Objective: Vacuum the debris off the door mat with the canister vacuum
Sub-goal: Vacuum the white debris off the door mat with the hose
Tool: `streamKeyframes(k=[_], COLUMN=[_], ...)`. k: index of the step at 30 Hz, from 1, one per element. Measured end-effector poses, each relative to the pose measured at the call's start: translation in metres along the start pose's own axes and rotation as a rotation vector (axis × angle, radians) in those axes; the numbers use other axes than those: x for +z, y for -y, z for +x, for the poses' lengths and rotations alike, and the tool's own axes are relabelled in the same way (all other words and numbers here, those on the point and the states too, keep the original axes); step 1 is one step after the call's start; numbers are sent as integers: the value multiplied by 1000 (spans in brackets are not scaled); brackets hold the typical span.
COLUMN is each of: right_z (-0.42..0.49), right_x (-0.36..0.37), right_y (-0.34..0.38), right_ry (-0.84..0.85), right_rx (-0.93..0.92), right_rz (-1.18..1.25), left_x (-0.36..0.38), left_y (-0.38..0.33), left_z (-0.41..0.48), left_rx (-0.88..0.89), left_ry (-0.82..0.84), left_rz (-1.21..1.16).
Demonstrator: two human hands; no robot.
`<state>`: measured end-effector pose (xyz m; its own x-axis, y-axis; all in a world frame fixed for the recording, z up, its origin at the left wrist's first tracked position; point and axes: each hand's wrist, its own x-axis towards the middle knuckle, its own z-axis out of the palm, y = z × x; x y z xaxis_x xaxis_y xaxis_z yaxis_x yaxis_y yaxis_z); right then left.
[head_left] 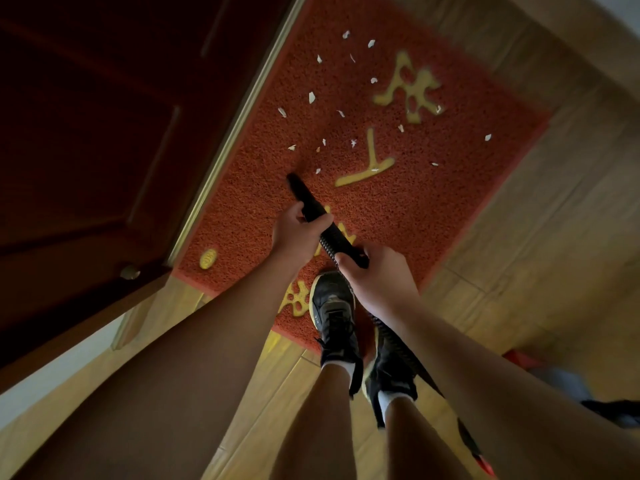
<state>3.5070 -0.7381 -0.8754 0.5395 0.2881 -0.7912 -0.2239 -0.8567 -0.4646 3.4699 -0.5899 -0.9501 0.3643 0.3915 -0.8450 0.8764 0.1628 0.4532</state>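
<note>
A red door mat (433, 202) with yellow characters lies on the floor in front of a door. Several small white scraps of debris (311, 97) are scattered over its far half. My left hand (298, 233) grips the black vacuum nozzle tube (306, 197) near its front, and the tube's tip points down at the mat just short of the nearest scraps. My right hand (377, 278) grips the rear of the tube where the ribbed black hose (398, 344) joins. The hose runs back past my right leg.
A dark red wooden door (104, 150) stands at the left with its metal threshold strip (239, 123) along the mat's edge. My feet in black shoes (334, 313) stand on the mat's near edge. Wooden floor (554, 254) surrounds the mat. A red and grey object (540, 367) sits at lower right.
</note>
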Motion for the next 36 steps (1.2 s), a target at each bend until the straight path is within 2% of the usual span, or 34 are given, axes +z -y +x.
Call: streamKeyframes(k=[13, 32, 36], right_z=[-5, 8, 11], right_x=[-21, -56, -62], right_y=[-29, -38, -40], right_ry=[-61, 6, 13], right_rx=[22, 11, 17], right_rz=[56, 84, 60], left_x=[36, 60, 65], left_y=[2, -39, -45], left_z=[-2, -9, -8], left_rx=[-57, -81, -101], left_ry=[16, -8, -19], left_rz=[-52, 28, -27])
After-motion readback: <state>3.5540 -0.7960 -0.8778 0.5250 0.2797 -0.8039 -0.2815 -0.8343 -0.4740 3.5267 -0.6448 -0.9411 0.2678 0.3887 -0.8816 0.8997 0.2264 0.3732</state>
